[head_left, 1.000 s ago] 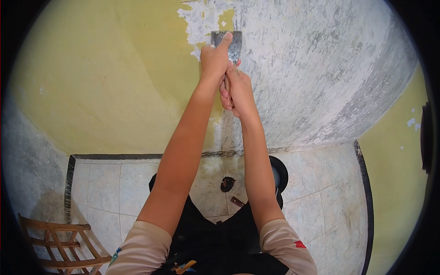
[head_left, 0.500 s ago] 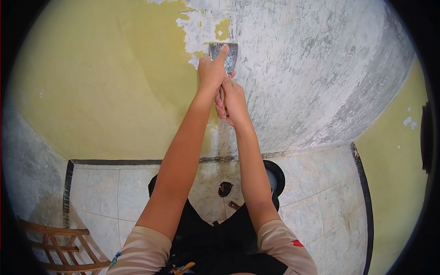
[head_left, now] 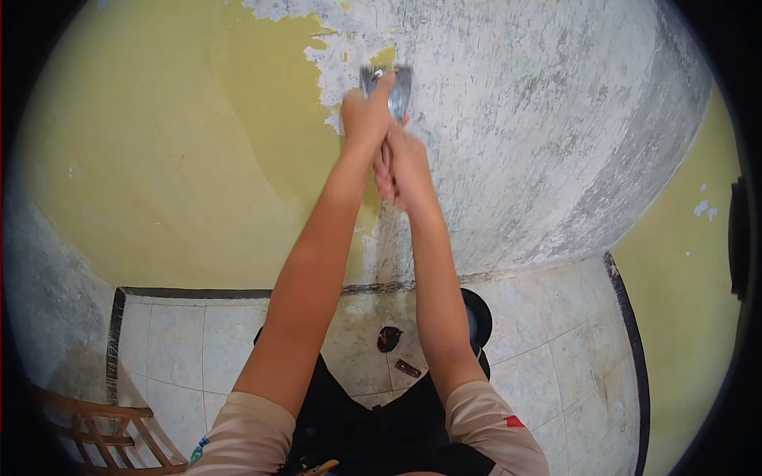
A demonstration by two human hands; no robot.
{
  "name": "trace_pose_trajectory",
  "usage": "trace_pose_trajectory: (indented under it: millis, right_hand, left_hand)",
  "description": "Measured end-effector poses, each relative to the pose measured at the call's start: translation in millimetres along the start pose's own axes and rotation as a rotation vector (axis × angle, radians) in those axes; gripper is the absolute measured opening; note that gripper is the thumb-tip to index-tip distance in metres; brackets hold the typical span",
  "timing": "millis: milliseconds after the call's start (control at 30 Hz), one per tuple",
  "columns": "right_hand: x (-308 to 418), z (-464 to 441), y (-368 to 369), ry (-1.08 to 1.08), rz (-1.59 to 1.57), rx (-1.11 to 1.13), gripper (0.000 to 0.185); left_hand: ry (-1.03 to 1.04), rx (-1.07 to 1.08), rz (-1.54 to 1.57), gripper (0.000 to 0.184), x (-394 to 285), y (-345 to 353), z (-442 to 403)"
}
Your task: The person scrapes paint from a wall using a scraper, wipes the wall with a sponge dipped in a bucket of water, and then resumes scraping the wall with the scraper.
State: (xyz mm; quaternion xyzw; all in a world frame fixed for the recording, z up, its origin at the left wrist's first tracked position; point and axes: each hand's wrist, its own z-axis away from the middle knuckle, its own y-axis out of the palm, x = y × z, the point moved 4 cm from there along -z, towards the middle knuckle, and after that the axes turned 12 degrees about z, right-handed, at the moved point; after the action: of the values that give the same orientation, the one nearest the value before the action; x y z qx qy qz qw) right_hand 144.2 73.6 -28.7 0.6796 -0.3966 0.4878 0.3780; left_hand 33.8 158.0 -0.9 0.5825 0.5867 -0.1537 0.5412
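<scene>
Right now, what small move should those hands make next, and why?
Perhaps a short upward push of the scraper: the left hand and right hand both hold it, and a small patch of yellow paint sits just above its edge, with whitish wall beside it.

- Light: moderate, diffuse; source outside the view.
- Bright zone: the pale scraped wall [head_left: 508, 119], upper right, without burnt-out areas.
- Dim zones: grey wall [head_left: 59, 262] at far left; black trousers [head_left: 373, 436], detail largely lost.
- Shadow: soft-edged, beside the wooden slatted frame [head_left: 119, 412], lower left.
- Glare: small whitish sheen on the blade of the scraper [head_left: 399, 101].
- Blur: motion smear on scraper, left hand [head_left: 365, 117] and right hand [head_left: 409, 163].
- Distortion: wide-angle; dark skirting [head_left: 633, 357] bowed at right.
- Edges: black rounded vignette; thin red line at left margin.
</scene>
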Motion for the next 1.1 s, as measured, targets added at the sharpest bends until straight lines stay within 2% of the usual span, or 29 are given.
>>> trace_pose_trajectory:
  millis: [67,167,400,533,633,700,833,900,933,1100]
  right_hand:
    - [28,-14,4,-0.056,0.017,-0.013,0.049]
    - [43,-21,12,-0.058,-0.029,0.023,0.048]
    - [-24,10,-4,0.036,-0.018,0.017,0.049]
    - [-29,14,-7,0.074,0.008,0.025,0.047]
    - [-29,14,-8,0.051,-0.005,0.030,0.047]
    - [-29,13,-9,0.066,-0.002,0.039,0.048]
    - [-22,14,-10,0.120,0.009,0.018,0.050]
    - [-18,14,-13,0.125,0.030,0.013,0.050]
    - [-16,14,-15,0.131,0.059,0.009,0.050]
    - [-9,15,-19,0.130,0.096,0.015,0.049]
  left_hand:
    - [0.026,-0.006,0.014,0.070,-41,19,-16]
    - [-0.028,0.044,0.054,0.074,-57,25,-16]
    - [-0.044,-0.051,-0.061,0.074,1,-6,29]
    - [-0.062,-0.046,-0.027,0.074,9,-8,33]
    - [-0.106,-0.025,0.098,0.071,6,-6,38]
    - [-0.131,-0.020,0.075,0.044,7,-7,35]
    - [-0.111,0.006,0.054,0.043,6,-5,32]
    - [-0.157,-0.002,0.203,0.055,-7,0,45]
    - [-0.164,-0.003,0.204,0.055,-5,1,45]
    - [-0.185,0.008,0.336,0.042,-10,9,50]
